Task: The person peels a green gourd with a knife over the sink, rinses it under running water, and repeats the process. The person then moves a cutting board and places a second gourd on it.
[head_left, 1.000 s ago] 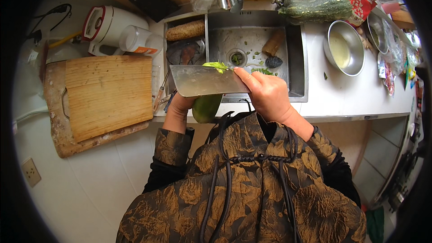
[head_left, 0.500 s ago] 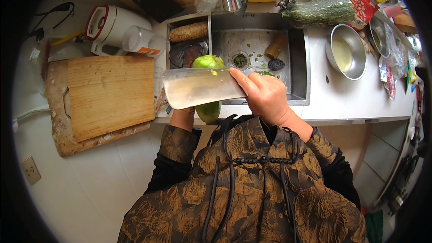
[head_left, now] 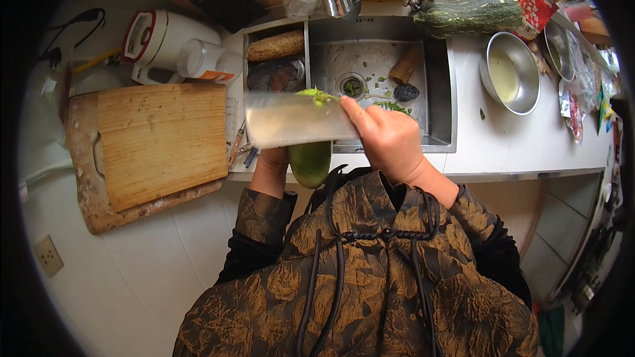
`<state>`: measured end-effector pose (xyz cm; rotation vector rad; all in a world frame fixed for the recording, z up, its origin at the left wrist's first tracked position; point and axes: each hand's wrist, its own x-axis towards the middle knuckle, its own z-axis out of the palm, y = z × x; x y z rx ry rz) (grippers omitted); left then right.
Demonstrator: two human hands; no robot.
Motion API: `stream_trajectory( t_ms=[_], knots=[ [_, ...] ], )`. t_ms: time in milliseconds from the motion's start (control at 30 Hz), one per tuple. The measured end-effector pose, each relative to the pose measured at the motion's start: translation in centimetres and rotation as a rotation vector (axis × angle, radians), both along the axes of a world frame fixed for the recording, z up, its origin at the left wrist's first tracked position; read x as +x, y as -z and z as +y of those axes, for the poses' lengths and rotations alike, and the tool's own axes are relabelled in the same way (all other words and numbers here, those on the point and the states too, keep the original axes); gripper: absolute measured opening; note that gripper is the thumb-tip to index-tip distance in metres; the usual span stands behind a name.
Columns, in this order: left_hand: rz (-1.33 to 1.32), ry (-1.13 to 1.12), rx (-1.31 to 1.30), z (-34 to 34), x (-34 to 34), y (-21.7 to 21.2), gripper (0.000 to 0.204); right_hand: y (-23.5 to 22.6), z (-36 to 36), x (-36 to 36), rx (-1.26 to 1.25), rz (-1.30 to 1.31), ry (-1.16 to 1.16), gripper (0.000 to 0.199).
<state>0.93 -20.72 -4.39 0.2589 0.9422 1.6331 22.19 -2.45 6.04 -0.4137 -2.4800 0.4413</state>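
My right hand [head_left: 391, 137] is closed on a cleaver, its handle hidden inside the fist and the index finger stretched along the blade's top corner. The broad cleaver [head_left: 291, 122] lies across a long, smooth green vegetable [head_left: 309, 164], whose rounded dark end points toward me. Pale green shavings [head_left: 319, 96] bunch up at the blade's far edge. Only the wrist and heel of my left hand [head_left: 271, 164] show, at the vegetable's left side. That hand supports the vegetable in front of the sink, its fingers hidden behind blade and vegetable.
A steel sink [head_left: 436, 109] holds green scraps, a brown chunk and a dark lump. Left are stacked cutting boards [head_left: 162, 149], a white appliance [head_left: 172, 39] and small tools [head_left: 237, 145]. A steel bowl [head_left: 510, 99] and a large green squash [head_left: 473, 12] stand right of it.
The cleaver blade has tilted and shifted slightly, blurred by motion. Shavings have gathered at its far edge. The vegetable's near end has come a little closer to me.
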Motion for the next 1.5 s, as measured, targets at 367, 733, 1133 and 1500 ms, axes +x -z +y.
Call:
stream_trajectory(
  t_ms=[367, 733, 1133, 1500],
  knots=[
    [-0.035, -0.236, -0.097, -1.0, -1.1, 2.2, 0.096, -1.1, -0.7, 0.2, -0.036, 0.029, -0.030, 0.054],
    [0.056, 0.403, 0.101, 3.3, 2.0, -7.3, 0.101, 2.0, 0.9, 1.0, -0.314, -0.226, 0.042, 0.034],
    [-0.146, 0.080, 0.126, 2.5, 0.9, -5.5, 0.095, -1.3, 0.0, 0.4, -0.051, 0.050, -0.019, 0.053],
    [-0.073, 0.137, 0.116, 1.9, 1.8, -5.0, 0.100, -0.9, 0.6, 0.3, -0.015, -0.005, -0.048, 0.049]
  ],
)
